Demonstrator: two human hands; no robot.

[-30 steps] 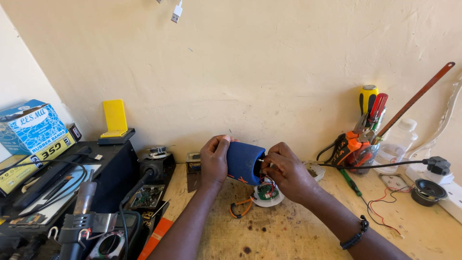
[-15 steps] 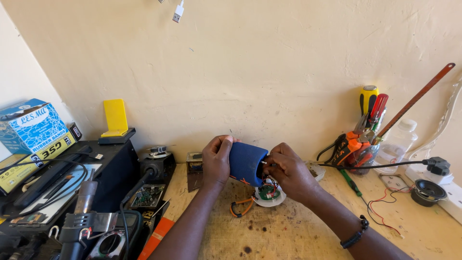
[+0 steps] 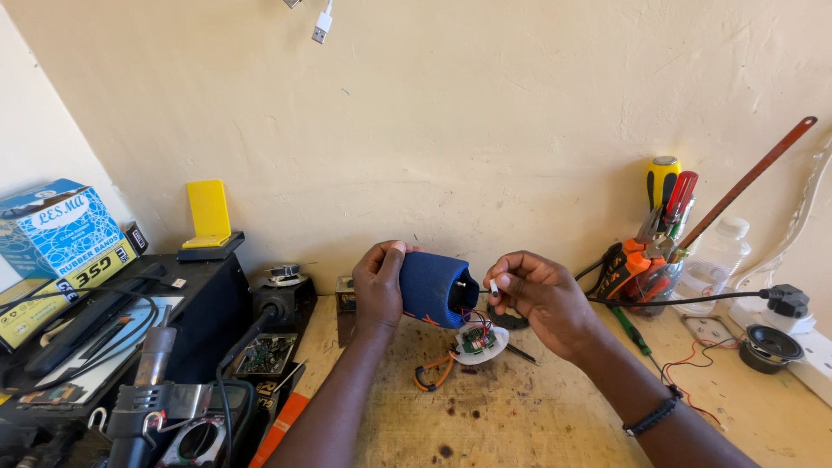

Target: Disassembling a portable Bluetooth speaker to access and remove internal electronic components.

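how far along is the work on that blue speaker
Done: the blue speaker shell is open at one end, and the white end cap with its green circuit board hangs out on wires. In hand: the left hand grips the shell; the right hand pinches a small white piece at the opening. Left: cap and board remain outside.

Far off to the left of your fingers you see a blue box (image 3: 54,227) and a yellow stand (image 3: 209,213) on a black case (image 3: 195,299). Off to the right of your fingers stand a cup of tools (image 3: 652,270), a clear bottle (image 3: 712,260) and a small round speaker (image 3: 771,345). High above your fingers hangs a white plug (image 3: 322,23).
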